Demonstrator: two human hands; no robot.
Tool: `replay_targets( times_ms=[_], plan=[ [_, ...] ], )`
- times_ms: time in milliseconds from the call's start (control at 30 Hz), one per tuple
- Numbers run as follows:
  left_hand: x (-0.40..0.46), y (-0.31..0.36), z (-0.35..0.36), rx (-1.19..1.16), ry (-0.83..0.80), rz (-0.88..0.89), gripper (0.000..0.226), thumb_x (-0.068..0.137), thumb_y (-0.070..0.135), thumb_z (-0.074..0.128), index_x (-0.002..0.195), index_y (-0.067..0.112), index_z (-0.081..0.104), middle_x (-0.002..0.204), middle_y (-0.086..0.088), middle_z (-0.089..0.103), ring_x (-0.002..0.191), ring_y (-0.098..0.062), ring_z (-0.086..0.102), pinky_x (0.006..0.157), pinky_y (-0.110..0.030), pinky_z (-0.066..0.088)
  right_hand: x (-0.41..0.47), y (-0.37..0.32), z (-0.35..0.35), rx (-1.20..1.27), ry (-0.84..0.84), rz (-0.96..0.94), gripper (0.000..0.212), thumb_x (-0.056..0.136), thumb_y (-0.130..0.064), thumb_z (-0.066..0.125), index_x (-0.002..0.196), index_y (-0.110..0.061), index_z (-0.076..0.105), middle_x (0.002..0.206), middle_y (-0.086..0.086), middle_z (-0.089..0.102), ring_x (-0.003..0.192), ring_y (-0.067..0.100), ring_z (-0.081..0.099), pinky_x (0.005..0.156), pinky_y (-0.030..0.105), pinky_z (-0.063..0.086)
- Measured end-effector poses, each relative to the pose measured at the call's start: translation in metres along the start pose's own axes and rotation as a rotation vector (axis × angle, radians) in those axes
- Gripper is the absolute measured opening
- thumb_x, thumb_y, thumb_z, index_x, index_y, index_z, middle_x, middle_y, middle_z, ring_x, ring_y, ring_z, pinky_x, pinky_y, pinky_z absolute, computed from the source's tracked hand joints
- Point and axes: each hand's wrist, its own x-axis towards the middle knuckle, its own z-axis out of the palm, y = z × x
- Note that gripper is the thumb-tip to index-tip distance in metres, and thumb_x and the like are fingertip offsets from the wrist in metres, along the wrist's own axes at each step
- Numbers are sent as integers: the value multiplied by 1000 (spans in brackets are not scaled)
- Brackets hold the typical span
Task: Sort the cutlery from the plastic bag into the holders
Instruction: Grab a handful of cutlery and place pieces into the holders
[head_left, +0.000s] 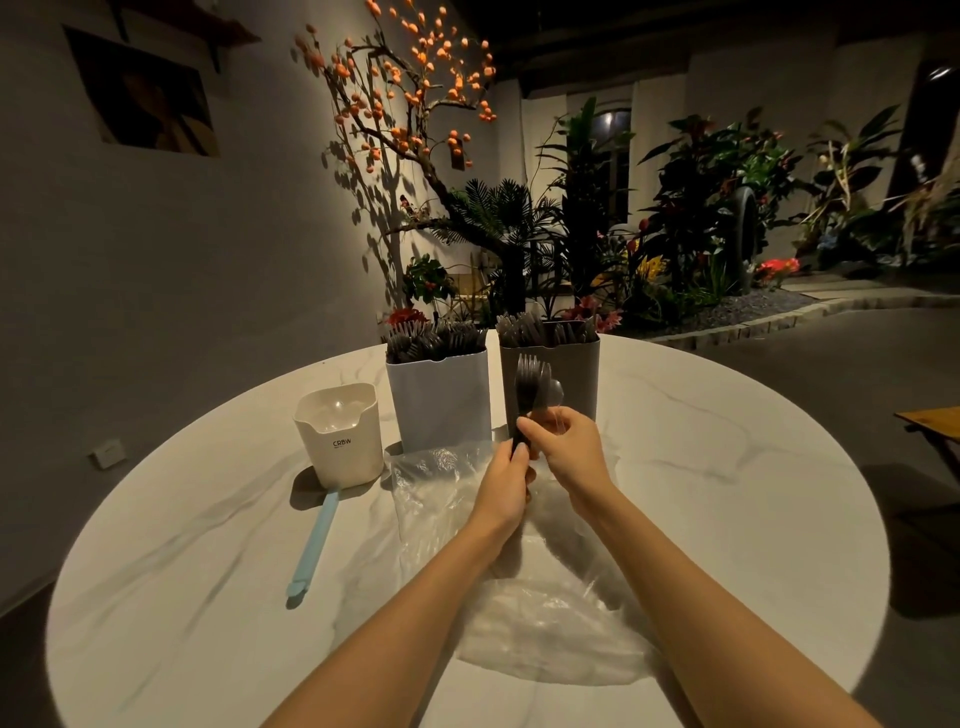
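— Cream plastic came first on the left: the small holder (340, 434), one clear spoon inside as far as I could tell, and a pale blue utensil (316, 544) lying on the marble table (727, 467) in front of it.

— And further along?

— Two tall holders, so three in all. The white holder (439, 397) was packed with dark cutlery, the grey holder (550, 374) with dark forks; too many to count. The plastic bag (519, 597) lay flattened under both forearms.

— The hands?

— Just in front of the grey holder. The left hand (501, 486) had its fingers curled round the handles of a bunch of dark forks (530, 387), tines up. The right hand (563, 447) pinched the same bunch higher, where a clear spoon (556, 391) sat among them.

— Risk?

— I judged the spoon could ride into the fork holder unseparated, or a loosened grip could spill the bunch.
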Motion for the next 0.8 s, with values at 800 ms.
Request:
replay_targets(
  times_ms=[800],
  plan=[
    [43,33,-5,-9,119,92,30,105,15,27,79,13,40,72,-5,43,51,-12,39,46,-22,38,55,-73,-24,238,140,-20,17,98,-22,53,87,-13,61,65,-4,50,61,7,44,55,18,35]
  ],
)
